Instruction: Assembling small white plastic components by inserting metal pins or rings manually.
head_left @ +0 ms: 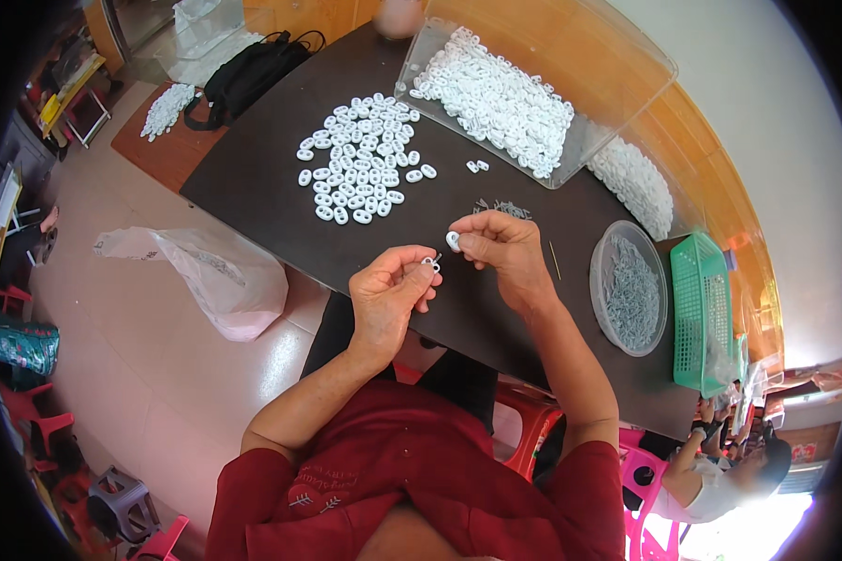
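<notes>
Over the near edge of the dark table (pixel 365 257), my left hand (pixel 384 299) pinches a small white piece with two holes (pixel 431 265); a thin grey bit shows at its top. Close by on the right, my right hand (pixel 507 254) grips a white oval two-hole piece (pixel 453 240) between thumb and fingertips. The two pieces are apart. Just beyond my right hand lies a small heap of grey screw-like pieces (pixel 503 208). Many white oval two-hole pieces (pixel 360 159) are spread on the table to the far left of my hands.
A clear bin (pixel 585 154) of small white pieces stands at the back. Two small white pieces (pixel 477 166) lie before it. At right are a round tub (pixel 662 327) of grey screw-like pieces, a green basket (pixel 688 318) and a thin stick (pixel 554 260). Another person (pixel 702 481) sits at far right.
</notes>
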Demonstrator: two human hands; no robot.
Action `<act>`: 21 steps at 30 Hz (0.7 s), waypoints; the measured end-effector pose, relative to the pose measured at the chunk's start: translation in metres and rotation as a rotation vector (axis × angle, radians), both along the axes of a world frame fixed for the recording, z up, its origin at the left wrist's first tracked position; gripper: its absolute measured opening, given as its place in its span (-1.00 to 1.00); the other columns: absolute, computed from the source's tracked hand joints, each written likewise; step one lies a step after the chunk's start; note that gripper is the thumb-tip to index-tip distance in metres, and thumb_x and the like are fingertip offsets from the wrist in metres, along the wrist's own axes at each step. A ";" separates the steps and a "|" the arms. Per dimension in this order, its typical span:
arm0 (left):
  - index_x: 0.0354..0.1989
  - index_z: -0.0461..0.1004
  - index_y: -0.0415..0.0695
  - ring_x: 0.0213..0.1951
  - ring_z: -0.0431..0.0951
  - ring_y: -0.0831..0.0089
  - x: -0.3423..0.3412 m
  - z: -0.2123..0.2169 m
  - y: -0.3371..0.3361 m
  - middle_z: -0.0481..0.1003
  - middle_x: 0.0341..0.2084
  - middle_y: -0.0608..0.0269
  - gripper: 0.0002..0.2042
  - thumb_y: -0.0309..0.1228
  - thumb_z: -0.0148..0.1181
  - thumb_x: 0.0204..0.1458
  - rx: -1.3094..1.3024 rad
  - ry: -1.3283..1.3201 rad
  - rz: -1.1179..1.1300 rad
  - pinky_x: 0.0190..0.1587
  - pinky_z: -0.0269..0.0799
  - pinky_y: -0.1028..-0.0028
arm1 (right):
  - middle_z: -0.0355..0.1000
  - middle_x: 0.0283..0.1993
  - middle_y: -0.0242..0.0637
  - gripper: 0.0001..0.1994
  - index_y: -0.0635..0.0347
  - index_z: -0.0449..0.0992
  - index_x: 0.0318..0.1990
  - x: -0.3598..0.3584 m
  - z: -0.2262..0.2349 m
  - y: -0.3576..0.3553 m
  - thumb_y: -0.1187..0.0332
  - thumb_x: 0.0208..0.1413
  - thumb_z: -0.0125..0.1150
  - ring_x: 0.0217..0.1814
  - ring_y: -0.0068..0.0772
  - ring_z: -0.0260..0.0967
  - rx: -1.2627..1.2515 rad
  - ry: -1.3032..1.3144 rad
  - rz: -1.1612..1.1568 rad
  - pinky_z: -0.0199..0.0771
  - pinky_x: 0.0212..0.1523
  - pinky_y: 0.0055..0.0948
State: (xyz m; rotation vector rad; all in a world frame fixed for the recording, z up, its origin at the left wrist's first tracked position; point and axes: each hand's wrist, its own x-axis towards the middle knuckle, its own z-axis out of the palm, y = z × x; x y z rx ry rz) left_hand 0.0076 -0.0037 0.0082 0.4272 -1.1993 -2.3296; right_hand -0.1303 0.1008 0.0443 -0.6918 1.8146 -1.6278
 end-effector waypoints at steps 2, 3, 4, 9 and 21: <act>-0.21 0.45 -0.33 -0.54 0.44 0.62 0.000 0.002 0.001 0.50 -0.50 0.19 -0.84 -0.55 0.11 0.04 -0.022 -0.003 -0.016 -0.53 0.35 0.65 | 0.47 -0.46 -0.37 -0.86 0.31 0.54 -0.29 0.005 0.001 0.005 0.50 -0.05 0.25 -0.49 -0.68 0.31 -0.046 -0.079 -0.012 0.24 -0.50 -0.70; -0.21 0.45 -0.33 -0.54 0.44 0.62 0.000 0.003 0.002 0.50 -0.50 0.19 -0.84 -0.55 0.11 0.04 -0.022 -0.008 -0.020 -0.53 0.35 0.65 | 0.47 -0.46 -0.37 -0.86 0.31 0.54 -0.29 0.007 0.002 0.006 0.50 -0.05 0.25 -0.49 -0.68 0.31 -0.046 -0.084 -0.016 0.24 -0.50 -0.70; -0.21 0.45 -0.32 -0.53 0.43 0.65 0.001 0.004 0.003 0.49 -0.49 0.22 -0.84 -0.55 0.10 0.04 -0.027 -0.015 -0.036 -0.53 0.32 0.68 | 0.47 -0.46 -0.37 -0.86 0.32 0.54 -0.29 0.009 0.003 0.007 0.49 -0.05 0.26 -0.50 -0.68 0.30 -0.055 -0.111 -0.015 0.24 -0.50 -0.70; -0.20 0.44 -0.30 -0.52 0.41 0.69 0.003 0.011 0.006 0.48 -0.48 0.26 -0.84 -0.56 0.10 0.04 -0.058 -0.040 -0.044 -0.53 0.29 0.73 | 0.47 -0.47 -0.36 -0.86 0.32 0.54 -0.30 0.012 0.002 0.009 0.49 -0.04 0.26 -0.50 -0.68 0.30 -0.066 -0.145 -0.027 0.23 -0.51 -0.69; -0.24 0.45 -0.29 -0.55 0.39 0.71 0.003 0.010 0.008 0.48 -0.52 0.30 -0.87 -0.58 0.10 0.02 -0.085 -0.082 -0.031 -0.56 0.25 0.75 | 0.46 -0.48 -0.38 -0.86 0.33 0.55 -0.31 0.016 0.000 0.009 0.49 -0.06 0.27 -0.51 -0.69 0.29 -0.089 -0.076 -0.002 0.24 -0.52 -0.70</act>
